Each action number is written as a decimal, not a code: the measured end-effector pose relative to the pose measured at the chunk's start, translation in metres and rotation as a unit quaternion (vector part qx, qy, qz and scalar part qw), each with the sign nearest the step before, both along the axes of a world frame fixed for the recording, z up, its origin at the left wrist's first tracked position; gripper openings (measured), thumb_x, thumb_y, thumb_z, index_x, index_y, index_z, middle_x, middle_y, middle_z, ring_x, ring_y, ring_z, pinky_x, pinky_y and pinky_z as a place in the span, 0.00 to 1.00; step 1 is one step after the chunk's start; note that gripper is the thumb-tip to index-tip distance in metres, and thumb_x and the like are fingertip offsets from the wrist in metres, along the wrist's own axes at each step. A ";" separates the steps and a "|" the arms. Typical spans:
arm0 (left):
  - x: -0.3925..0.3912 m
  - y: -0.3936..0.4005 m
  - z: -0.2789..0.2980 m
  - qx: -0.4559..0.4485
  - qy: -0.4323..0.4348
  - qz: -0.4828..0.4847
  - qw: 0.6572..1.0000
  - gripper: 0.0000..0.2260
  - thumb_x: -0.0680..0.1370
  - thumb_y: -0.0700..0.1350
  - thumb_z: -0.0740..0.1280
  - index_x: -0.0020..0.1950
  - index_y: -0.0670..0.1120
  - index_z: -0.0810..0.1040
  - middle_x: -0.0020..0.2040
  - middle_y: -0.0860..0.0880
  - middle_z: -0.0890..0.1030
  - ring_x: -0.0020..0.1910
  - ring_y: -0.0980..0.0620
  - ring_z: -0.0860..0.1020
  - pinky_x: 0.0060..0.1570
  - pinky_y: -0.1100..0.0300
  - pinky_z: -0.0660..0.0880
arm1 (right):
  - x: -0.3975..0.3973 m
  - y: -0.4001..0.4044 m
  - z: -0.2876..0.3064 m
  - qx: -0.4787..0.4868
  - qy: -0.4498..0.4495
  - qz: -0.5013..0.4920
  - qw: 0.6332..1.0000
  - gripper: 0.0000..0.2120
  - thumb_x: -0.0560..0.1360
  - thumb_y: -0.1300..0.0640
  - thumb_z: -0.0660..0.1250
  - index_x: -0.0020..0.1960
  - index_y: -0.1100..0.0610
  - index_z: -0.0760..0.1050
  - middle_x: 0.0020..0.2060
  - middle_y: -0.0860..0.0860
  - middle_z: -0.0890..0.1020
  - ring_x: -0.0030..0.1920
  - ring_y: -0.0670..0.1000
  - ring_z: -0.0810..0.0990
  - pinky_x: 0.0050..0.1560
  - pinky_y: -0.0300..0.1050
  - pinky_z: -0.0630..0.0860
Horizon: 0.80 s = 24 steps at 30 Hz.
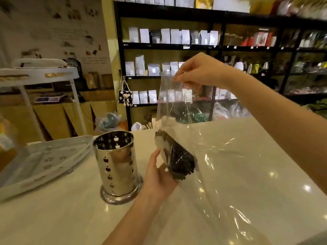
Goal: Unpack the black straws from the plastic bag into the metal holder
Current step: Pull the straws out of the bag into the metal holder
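Your left hand (pixel 157 177) cups the bundle of black straws (pixel 177 156) through the clear plastic bag (pixel 203 142) above the pale counter (pixel 247 165) while your right hand (pixel 198 69) pinches its top edge, so next free the bundle toward the perforated shiny metal holder (pixel 115 163) just beside.

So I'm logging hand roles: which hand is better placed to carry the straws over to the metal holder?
Probably the left hand: it grips the black straws through the plastic bag, right beside the metal holder. The right hand only pinches the bag's top, higher up.
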State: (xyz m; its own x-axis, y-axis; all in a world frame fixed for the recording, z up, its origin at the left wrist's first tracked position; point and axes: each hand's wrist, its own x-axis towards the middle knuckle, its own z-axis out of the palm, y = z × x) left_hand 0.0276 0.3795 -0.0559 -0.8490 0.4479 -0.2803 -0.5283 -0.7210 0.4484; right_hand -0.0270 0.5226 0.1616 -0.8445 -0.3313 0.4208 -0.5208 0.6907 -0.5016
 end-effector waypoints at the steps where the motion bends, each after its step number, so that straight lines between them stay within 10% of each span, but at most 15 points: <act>1: 0.000 0.001 0.006 0.022 0.007 0.009 1.000 0.33 0.62 0.53 0.72 0.63 0.39 0.71 0.61 0.37 0.77 0.60 0.39 0.75 0.64 0.50 0.68 | 0.002 0.001 0.006 -0.024 0.006 -0.001 1.000 0.06 0.74 0.57 0.67 0.46 0.57 0.81 0.34 0.53 0.81 0.30 0.45 0.77 0.32 0.34 0.78; 8: 0.004 -0.019 0.053 0.093 0.109 -0.009 0.990 0.28 0.62 0.50 0.74 0.58 0.38 0.75 0.42 0.38 0.83 0.38 0.44 0.83 0.46 0.55 0.79 | 0.015 -0.013 0.029 -0.158 0.039 0.013 0.987 0.04 0.74 0.58 0.67 0.45 0.56 0.80 0.31 0.50 0.79 0.26 0.42 0.76 0.30 0.33 0.75; 14: -0.009 -0.067 0.083 0.068 0.144 -0.013 0.987 0.28 0.70 0.51 0.70 0.65 0.39 0.69 0.53 0.34 0.78 0.52 0.41 0.79 0.49 0.45 0.79 | 0.018 -0.036 0.041 -0.213 0.064 0.023 0.975 0.05 0.76 0.57 0.65 0.47 0.55 0.80 0.32 0.52 0.78 0.29 0.47 0.75 0.34 0.40 0.76; 24: -0.063 -0.137 0.119 -0.124 0.177 0.068 0.974 0.20 0.63 0.41 0.72 0.52 0.43 0.72 0.33 0.38 0.84 0.34 0.42 0.83 0.35 0.48 0.81 | -0.028 -0.060 0.022 -0.307 0.041 -0.022 0.951 0.06 0.77 0.56 0.64 0.42 0.50 0.79 0.20 0.45 0.80 0.19 0.42 0.74 0.23 0.33 0.73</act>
State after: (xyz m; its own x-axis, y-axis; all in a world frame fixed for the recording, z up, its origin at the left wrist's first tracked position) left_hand -0.0353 0.2429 0.0632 -0.9591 0.2794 -0.0446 -0.2156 -0.6196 0.7548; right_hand -0.0547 0.4630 0.1836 -0.8082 0.0328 0.5880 -0.5524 0.3037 -0.7763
